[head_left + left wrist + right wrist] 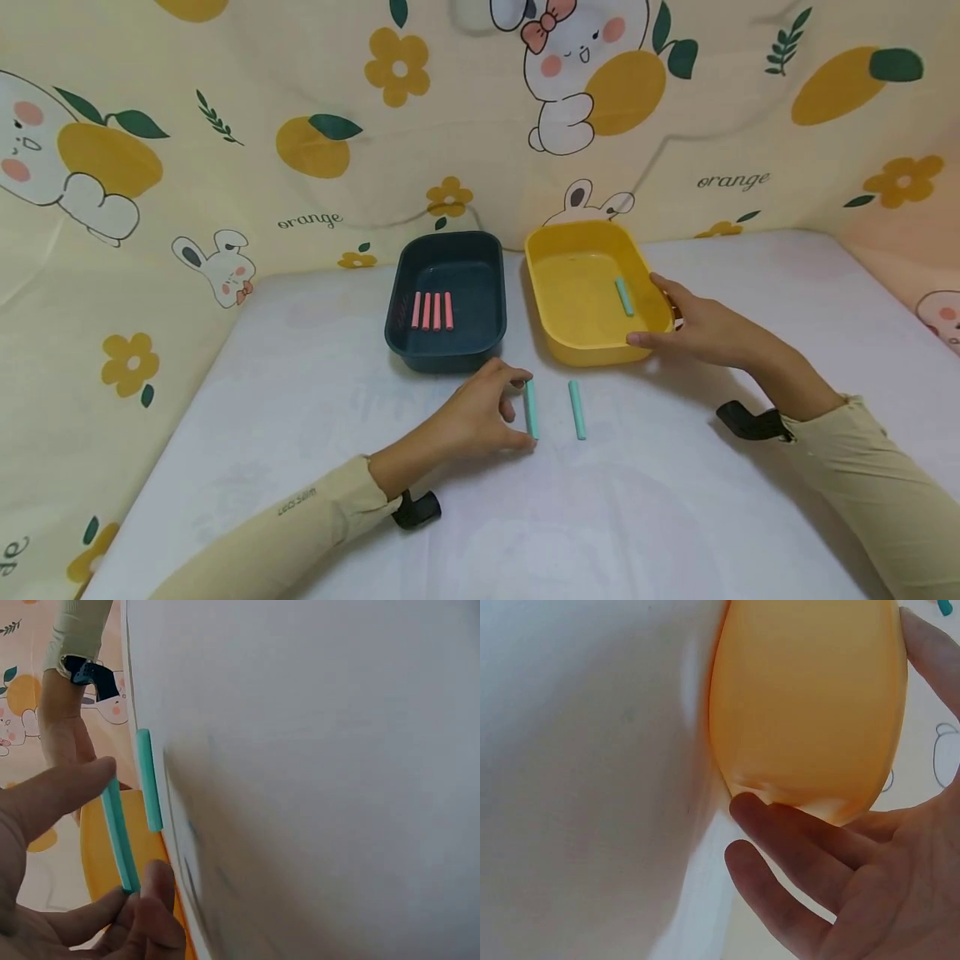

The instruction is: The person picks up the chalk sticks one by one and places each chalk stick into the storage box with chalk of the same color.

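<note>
My left hand (474, 414) pinches a green chalk stick (532, 410) by its two ends, thumb at the near end and a finger at the far end. The left wrist view shows the same stick (120, 836) spanning the thumb and fingertips. Just right of it a second green chalk stick (577, 410) lies on the table. My right hand (708, 329) grips the right side of a yellow bin (592, 357), with its thumb and fingers spread along the wall. Inside that bin lies another green chalk stick (624, 297).
A dark blue bin (446, 363) stands left of the yellow one, with several pink chalk sticks (437, 312) side by side inside. Both bins are on a white-covered table (315, 400), close to a patterned cloth backdrop (465, 125).
</note>
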Tool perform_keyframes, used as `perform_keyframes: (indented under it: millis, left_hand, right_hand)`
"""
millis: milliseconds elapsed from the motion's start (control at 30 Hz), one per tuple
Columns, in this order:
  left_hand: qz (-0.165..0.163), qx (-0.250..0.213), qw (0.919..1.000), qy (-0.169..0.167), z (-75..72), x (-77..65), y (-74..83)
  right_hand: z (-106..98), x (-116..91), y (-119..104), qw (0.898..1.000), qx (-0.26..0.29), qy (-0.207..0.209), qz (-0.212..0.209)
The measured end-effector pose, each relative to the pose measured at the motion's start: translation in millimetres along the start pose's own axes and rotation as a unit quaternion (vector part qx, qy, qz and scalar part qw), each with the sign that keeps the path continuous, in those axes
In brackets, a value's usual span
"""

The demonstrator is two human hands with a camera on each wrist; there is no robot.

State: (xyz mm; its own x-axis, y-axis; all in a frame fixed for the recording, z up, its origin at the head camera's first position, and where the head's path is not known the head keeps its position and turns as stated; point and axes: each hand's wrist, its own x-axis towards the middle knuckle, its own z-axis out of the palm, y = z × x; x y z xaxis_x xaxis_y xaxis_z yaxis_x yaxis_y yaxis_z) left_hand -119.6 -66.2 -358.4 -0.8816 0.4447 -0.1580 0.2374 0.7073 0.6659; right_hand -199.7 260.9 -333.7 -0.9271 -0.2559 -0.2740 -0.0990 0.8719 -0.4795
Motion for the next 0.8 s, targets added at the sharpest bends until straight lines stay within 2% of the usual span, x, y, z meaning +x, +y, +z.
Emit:
perform_keyframes:
  millis: [200,500,800]
  left_hand:
    - [0.021,-0.024,0.9993,0.019,-4.2,0.1,8.9]
    - [0.018,-0.095,0.9948,0.031,-9.9,5.8,20.7]
    - [0.032,-0.116,0.9912,0.055,-18.4,24.2,34.3]
  right_hand:
    - [2,4,2,0.999,0.048,0.002,-0.009]
    - [7,10,6,0.996,0.084,0.001,-0.021]
    - [4,12,3,0.995,0.099,-0.001,-0.027]
